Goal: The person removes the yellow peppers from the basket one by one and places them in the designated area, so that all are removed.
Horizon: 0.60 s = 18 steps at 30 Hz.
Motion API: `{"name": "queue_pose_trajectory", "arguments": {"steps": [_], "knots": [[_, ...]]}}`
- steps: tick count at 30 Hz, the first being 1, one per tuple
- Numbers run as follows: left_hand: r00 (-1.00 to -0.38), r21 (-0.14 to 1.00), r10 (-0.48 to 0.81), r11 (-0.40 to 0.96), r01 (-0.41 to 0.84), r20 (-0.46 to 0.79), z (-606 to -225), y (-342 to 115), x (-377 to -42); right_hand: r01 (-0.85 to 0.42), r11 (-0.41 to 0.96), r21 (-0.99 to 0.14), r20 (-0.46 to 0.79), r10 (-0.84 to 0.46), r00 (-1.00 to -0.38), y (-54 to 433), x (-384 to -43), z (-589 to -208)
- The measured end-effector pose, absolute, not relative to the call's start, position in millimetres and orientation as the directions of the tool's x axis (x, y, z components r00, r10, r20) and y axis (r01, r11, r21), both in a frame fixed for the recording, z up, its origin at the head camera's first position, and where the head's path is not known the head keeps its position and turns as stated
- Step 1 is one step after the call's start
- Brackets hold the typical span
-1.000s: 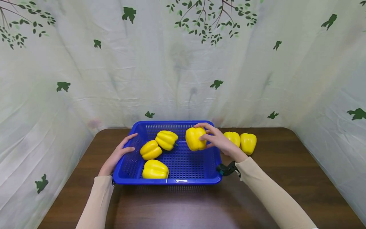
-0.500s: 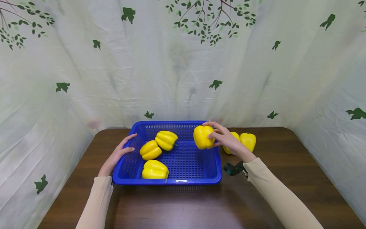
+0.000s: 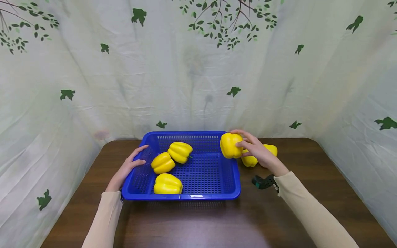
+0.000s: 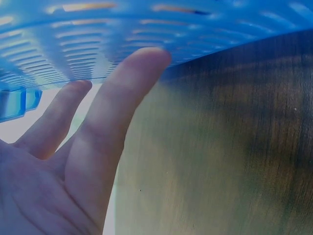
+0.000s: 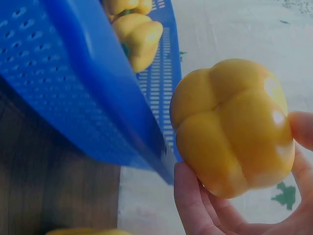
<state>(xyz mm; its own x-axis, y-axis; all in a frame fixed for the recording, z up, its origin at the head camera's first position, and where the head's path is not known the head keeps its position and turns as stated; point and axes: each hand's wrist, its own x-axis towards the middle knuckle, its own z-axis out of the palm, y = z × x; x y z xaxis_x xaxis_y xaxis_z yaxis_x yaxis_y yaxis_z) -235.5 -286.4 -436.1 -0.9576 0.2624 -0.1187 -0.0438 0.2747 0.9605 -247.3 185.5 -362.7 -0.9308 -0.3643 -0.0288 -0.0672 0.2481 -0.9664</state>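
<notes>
My right hand [image 3: 260, 152] pinches a yellow bell pepper [image 3: 231, 146] between thumb and fingers, above the right rim of a blue plastic basket [image 3: 217, 196]. In the right wrist view the lobed end of this bell pepper [image 5: 234, 132] faces the camera, beside the basket's wall. Three more yellow bell peppers lie inside: one toward the back [image 3: 180, 152], one at the left [image 3: 163, 163] and one near the front [image 3: 168, 184]. My left hand [image 3: 126, 167] touches the basket's left side; the left wrist view shows its fingers [image 4: 132, 78] extended against the slotted wall.
On the brown wooden table [image 3: 310, 193], right of the basket, sit two more yellow peppers, a nearer one [image 3: 250, 161] and a farther one [image 3: 272, 149], both partly hidden by my right hand. A leaf-patterned curtain [image 3: 198, 86] hangs behind and at both sides.
My right hand has moved right with the bell pepper, from over the basket's inside to above its right rim. It now covers more of the peppers on the table. The left hand stays put.
</notes>
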Motion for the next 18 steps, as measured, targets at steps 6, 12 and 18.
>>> {"name": "queue_pose_trajectory", "arguments": {"steps": [6,12,18], "knots": [[-0.957,0.959,0.266,0.280,-0.041,-0.118,-436.3,-287.1,-236.0,-0.057,0.226,-0.972,-0.026,-0.347,-0.937,197.3,-248.3,-365.2],[-0.958,0.959,0.261,0.279,-0.047,-0.123,-437.4,-287.1,-237.5,-0.071,0.233,-0.970,-0.009,-0.325,-0.946,208.6,-247.5,-366.6],[-0.958,0.959,0.259,0.281,-0.050,-0.126,-438.3,-287.6,-237.5,-0.057,0.265,-0.963,-0.025,-0.299,-0.954,220.7,-246.7,-370.5]]}}
